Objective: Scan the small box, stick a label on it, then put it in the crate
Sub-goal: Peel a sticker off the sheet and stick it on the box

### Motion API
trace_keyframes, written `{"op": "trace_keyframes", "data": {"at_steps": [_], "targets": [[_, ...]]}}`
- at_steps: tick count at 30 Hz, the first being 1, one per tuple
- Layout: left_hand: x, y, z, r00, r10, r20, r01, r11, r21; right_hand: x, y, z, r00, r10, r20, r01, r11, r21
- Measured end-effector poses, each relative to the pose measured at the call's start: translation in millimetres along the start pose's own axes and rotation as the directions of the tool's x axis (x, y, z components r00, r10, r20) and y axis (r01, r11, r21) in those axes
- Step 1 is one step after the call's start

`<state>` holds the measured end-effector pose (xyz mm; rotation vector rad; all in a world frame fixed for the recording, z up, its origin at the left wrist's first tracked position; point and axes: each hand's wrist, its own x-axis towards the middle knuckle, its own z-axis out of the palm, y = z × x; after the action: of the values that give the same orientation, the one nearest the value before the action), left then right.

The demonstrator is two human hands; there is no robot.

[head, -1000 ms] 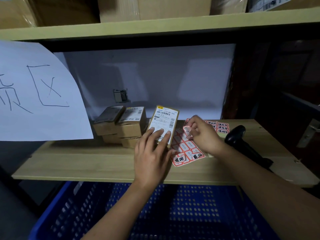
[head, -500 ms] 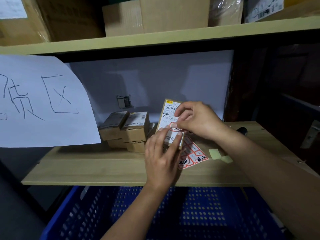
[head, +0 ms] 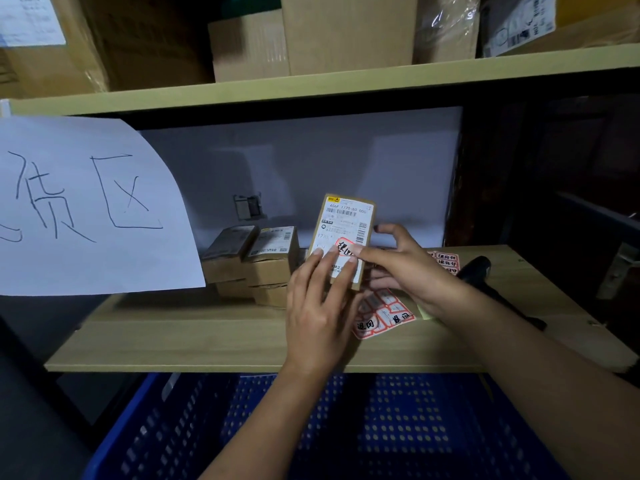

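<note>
A small brown box [head: 346, 220] with a white shipping label stands tilted on edge above the wooden shelf [head: 207, 337]. My left hand [head: 318, 306] holds it from the front, fingers spread over its lower half. A red-bordered label [head: 344, 248] lies on the box face, and my right hand [head: 401, 268] presses a finger on its right edge. A sheet of red labels [head: 384, 315] lies on the shelf under my hands. The blue perforated crate [head: 415, 427] sits below the shelf. The black scanner [head: 481, 275] lies at the right.
A stack of small brown boxes [head: 256, 261] stands left of the held box. A white paper sign [head: 86, 209] hangs at the left. More red labels [head: 446, 261] lie near the scanner. Cardboard cartons [head: 346, 32] fill the upper shelf.
My right hand carried a red label from the sheet to the box face and now presses it there. My left hand has tilted the box more upright. The view has shifted lower.
</note>
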<state>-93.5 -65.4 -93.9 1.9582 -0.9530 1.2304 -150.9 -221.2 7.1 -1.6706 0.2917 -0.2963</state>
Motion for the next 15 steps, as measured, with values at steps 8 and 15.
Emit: {"op": "trace_keyframes", "data": {"at_steps": [8,15], "targets": [[13,-10,-16,0.99,0.007,0.139,-0.022,0.995,0.101,-8,-4,-6,0.998,-0.058,-0.028,0.059,0.996,0.061],[16,-22,-22,0.981,0.131,0.14,-0.152,0.978,0.145,-8,-2,-7,0.998,-0.067,-0.002,0.067,0.997,0.047]]}}
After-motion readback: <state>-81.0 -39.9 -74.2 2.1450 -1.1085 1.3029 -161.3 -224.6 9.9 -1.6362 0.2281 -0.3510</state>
